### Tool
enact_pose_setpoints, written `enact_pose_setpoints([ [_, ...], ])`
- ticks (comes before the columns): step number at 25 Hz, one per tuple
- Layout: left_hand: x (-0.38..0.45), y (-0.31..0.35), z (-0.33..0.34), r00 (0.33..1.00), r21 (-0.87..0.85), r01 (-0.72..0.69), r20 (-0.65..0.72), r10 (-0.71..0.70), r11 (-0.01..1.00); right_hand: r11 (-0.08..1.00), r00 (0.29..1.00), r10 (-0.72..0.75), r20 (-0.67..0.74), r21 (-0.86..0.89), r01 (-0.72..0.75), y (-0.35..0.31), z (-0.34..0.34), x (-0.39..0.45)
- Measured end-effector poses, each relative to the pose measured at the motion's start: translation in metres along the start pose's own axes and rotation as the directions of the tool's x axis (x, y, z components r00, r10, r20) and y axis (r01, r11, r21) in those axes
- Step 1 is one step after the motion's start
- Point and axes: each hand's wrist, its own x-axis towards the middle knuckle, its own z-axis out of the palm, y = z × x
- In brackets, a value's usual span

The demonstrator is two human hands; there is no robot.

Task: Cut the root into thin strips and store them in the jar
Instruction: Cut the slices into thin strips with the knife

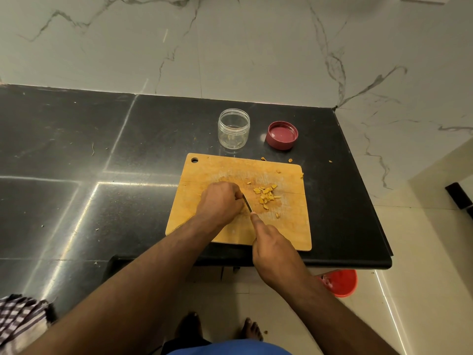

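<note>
dark stone bench (153,139) under marble wall. mid-cutting, judging by yellow cut pieces (265,195) heaped on wooden board (230,234). left hand (219,202) curled over root, itself hidden; right hand (272,252) clamped on knife (247,203). empty jar (233,129) open behind board, lid (282,135) beside. next: finer slices, then gathering strips into jar.

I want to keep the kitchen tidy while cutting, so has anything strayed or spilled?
Yes. A few yellow root bits lie off the wooden cutting board on the black stone counter, beyond its far edge near the red lid. The clear plastic jar stands upright, apparently empty.
</note>
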Motion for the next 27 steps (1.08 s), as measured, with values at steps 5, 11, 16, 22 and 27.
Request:
enact_pose_setpoints([
  [5, -0.001, 0.001, 0.0, 1.0, 0.025, 0.013, -0.016, -0.012, 1.0, 1.0, 1.0, -0.013, -0.001, 0.02, 0.013, 0.003, 0.0, -0.019],
  [11, -0.003, 0.0, 0.0, 1.0, 0.038, 0.016, -0.004, -0.015, 0.999, 0.998, 0.996, -0.012, -0.093, 0.062, 0.017, 0.006, -0.005, -0.02],
  [16, -0.003, 0.001, 0.0, 1.0, 0.014, 0.021, 0.0, -0.021, 1.0, 0.999, 0.999, -0.007, -0.053, 0.04, 0.009, -0.001, -0.002, -0.012],
  [22, -0.002, 0.002, -0.001, 0.999, 0.0, 0.031, 0.011, -0.031, 1.0, 0.999, 1.0, 0.003, -0.001, 0.036, -0.003, -0.007, -0.003, 0.001],
  [27, -0.001, 0.002, -0.001, 0.999, -0.007, 0.032, 0.005, -0.032, 0.999, 0.999, 1.0, 0.004, 0.009, 0.044, -0.004, -0.005, -0.002, -0.013],
])
